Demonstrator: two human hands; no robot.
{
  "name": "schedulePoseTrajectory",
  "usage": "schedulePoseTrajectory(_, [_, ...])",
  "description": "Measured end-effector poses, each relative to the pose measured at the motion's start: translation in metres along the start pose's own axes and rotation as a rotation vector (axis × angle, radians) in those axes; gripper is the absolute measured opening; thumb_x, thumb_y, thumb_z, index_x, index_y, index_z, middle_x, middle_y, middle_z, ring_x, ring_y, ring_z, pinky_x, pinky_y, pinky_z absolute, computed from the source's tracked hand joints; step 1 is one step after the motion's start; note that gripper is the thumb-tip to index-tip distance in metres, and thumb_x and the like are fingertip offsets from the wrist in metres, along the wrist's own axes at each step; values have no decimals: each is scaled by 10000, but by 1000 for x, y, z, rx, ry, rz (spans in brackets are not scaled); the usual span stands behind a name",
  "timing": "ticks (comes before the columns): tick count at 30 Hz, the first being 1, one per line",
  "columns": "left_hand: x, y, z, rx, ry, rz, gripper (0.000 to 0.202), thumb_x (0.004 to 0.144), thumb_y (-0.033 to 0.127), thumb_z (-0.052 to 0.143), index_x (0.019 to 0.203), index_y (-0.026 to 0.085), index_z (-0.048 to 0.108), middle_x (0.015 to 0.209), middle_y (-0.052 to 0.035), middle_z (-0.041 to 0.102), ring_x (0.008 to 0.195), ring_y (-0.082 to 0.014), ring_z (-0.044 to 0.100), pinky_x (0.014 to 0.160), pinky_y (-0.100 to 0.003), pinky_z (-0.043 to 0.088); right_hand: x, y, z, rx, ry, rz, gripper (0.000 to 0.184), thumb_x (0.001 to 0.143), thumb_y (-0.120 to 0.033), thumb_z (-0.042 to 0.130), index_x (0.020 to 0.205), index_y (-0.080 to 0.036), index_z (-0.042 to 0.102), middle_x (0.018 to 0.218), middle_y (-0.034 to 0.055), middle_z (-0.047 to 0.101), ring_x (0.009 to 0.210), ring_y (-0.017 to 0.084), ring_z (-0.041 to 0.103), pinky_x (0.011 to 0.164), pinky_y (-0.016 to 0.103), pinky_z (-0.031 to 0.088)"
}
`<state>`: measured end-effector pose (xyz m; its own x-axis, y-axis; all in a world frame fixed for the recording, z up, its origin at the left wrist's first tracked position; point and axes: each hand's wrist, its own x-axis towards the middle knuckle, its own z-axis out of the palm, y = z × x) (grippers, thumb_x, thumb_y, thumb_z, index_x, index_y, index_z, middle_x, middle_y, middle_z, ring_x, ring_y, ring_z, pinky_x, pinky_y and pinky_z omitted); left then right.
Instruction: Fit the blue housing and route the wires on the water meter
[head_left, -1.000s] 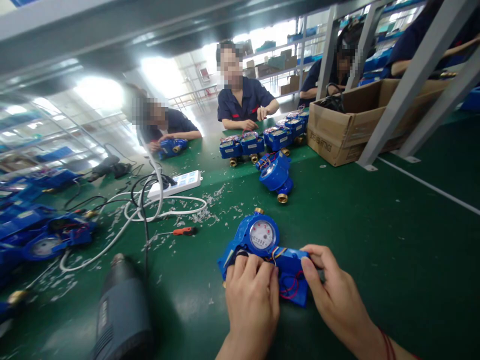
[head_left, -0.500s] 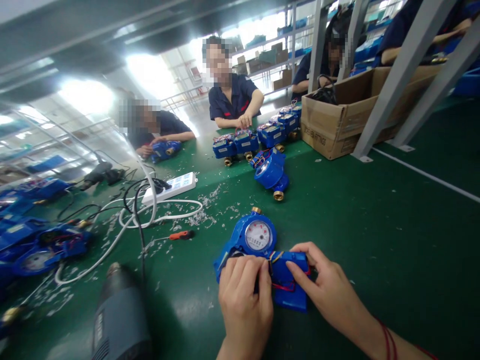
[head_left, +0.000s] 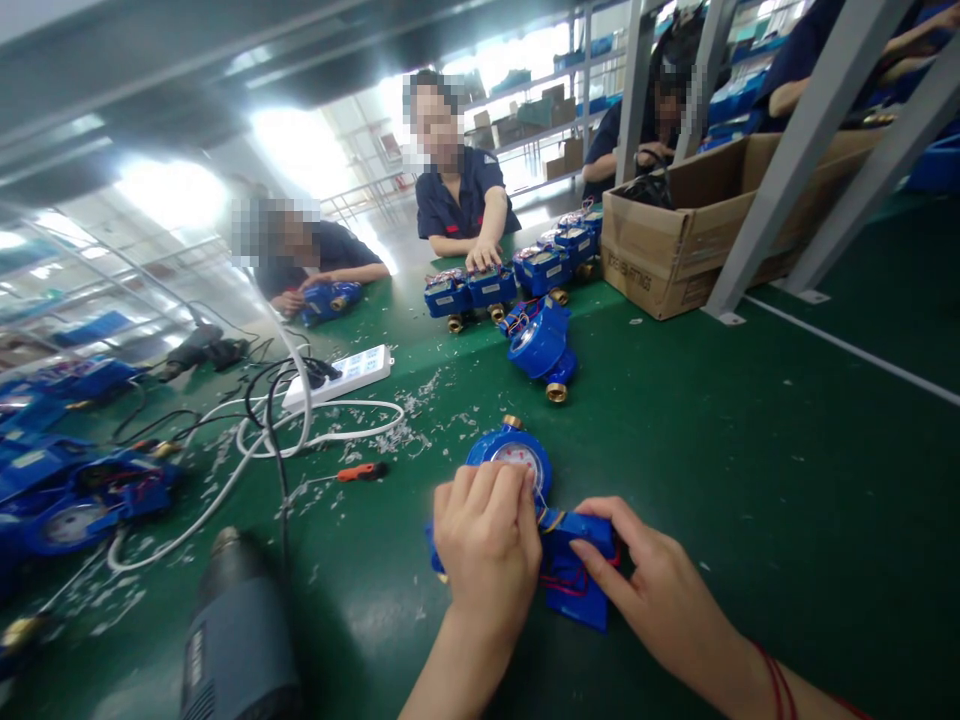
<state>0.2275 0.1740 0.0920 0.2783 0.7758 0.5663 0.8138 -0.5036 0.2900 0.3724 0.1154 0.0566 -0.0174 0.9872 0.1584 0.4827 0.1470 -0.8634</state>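
Note:
A blue water meter [head_left: 480, 448] with a round dial and brass fitting lies on the green table in front of me. My left hand [head_left: 487, 530] is closed in a pinch over the dial's lower edge. Thin light wires [head_left: 541, 497] run from its fingertips down to the meter's housing. My right hand [head_left: 645, 570] grips the right end of the blue box-shaped housing [head_left: 577, 532] between thumb and fingers. Red wires [head_left: 574, 580] loop below that housing, over a flat blue flap [head_left: 577, 608]. The left hand hides the meter's middle.
A heat gun [head_left: 240, 630], an orange screwdriver [head_left: 361, 471] and a white power strip [head_left: 352, 372] with tangled cords lie leftward. More meters [head_left: 540, 340] stand ahead, others at far left. A cardboard box [head_left: 652, 255] sits by grey posts [head_left: 810, 160]. Co-workers sit opposite, one hand [head_left: 484, 252] on a meter.
My left hand has risen from the housing to the dial, drawing thin wires up. My right hand stays almost still on the housing. A co-worker's hand opposite has shifted onto a meter.

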Motion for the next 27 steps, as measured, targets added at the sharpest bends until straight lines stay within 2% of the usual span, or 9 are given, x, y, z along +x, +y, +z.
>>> schedulePoseTrajectory(4, [11,-2,3,84,-89,8,148,880,237,463,772,221,563,758,25,574,732,-175,465,656,-327,291,1,0,-2,-1,-11,16,139,900,-316,431,998,-237,489,835,-17,552,726,205,545,629,301,392])
schedulePoseTrajectory(6, [14,-4,-2,134,-113,18,95,871,253,492,900,244,582,859,20,591,801,-186,484,699,-337,306,2,0,-3,35,-15,77,122,898,-320,453,972,-233,497,738,-37,536,628,183,533,553,275,379])
schedulePoseTrajectory(9, [9,-6,-16,82,-11,71,202,852,212,521,1052,206,544,1023,-29,568,895,-197,494,754,-339,334,5,1,-5,108,-3,130,95,896,-316,486,933,-230,504,665,-60,513,555,156,504,506,245,363])
schedulePoseTrajectory(10, [5,-6,-20,36,13,98,189,846,188,526,1034,193,545,1008,-32,572,872,-186,500,743,-327,340,5,1,-5,126,-1,134,90,895,-314,495,929,-231,506,661,-64,513,552,151,502,502,239,362])
schedulePoseTrajectory(12, [-6,-6,-26,-39,-31,139,93,840,162,532,920,198,562,871,2,594,760,-156,498,682,-299,332,6,0,-5,138,7,126,85,892,-309,508,928,-233,514,666,-65,520,559,149,507,508,236,367])
schedulePoseTrajectory(15, [-26,-7,-24,-14,-238,124,54,844,209,539,795,215,559,727,28,564,689,-159,461,637,-296,299,5,-3,-5,113,36,94,85,881,-302,513,925,-231,529,701,-57,542,584,153,519,535,246,374])
schedulePoseTrajectory(18, [-41,-10,-17,44,-351,100,66,838,244,547,779,220,564,761,11,552,742,-185,459,661,-307,303,4,-6,-5,79,71,74,92,869,-303,513,921,-231,537,731,-51,554,603,157,525,554,255,376])
schedulePoseTrajectory(21, [-48,-12,-12,79,-337,89,30,835,236,544,835,238,574,776,8,549,762,-199,460,663,-312,301,3,-7,-4,55,86,60,89,863,-299,509,915,-233,540,730,-54,552,605,155,527,555,255,377])
schedulePoseTrajectory(27, [-51,-8,-7,25,-331,29,134,869,215,459,786,231,563,754,-7,529,761,-203,444,649,-324,280,2,-5,-1,39,95,57,103,872,-311,491,916,-226,530,738,-47,559,610,162,535,562,257,381])
